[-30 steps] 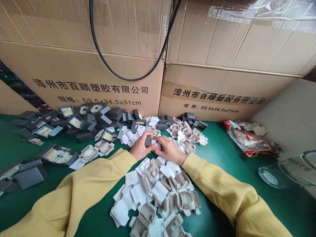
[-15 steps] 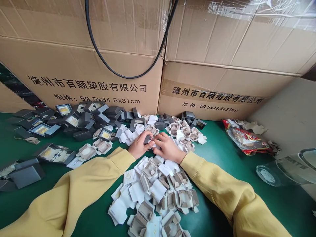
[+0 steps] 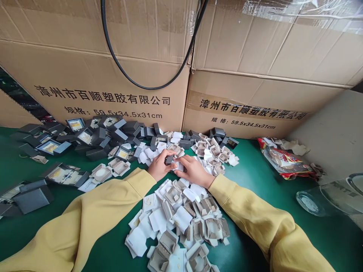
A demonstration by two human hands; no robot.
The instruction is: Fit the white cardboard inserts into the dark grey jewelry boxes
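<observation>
My left hand [image 3: 160,166] grips a small dark grey box [image 3: 169,159], thumb and fingers closed around its side. My right hand [image 3: 194,171] meets it from the other side, fingers curled in and fingertips at the box. A pale grey-white piece [image 3: 178,165] shows between the hands; whether it is part of the box or a card insert I cannot tell. Just below the hands spreads a heap of folded grey-white card inserts [image 3: 172,193] and white cards [image 3: 182,218]. More folded card inserts [image 3: 217,154] lie beyond my right hand.
Dark boxes [image 3: 96,153], several open, pile up at the back left of the green table [image 3: 249,166]. Large cardboard cartons [image 3: 119,75] wall off the back, with a black cable [image 3: 147,88] hanging before them. At right are a red-edged plastic packet [image 3: 286,160] and a glass jar [image 3: 326,198].
The view has shifted slightly. My right fingers have moved a little at the box, and the pale piece between my hands shows more clearly. My left hand keeps its hold.
</observation>
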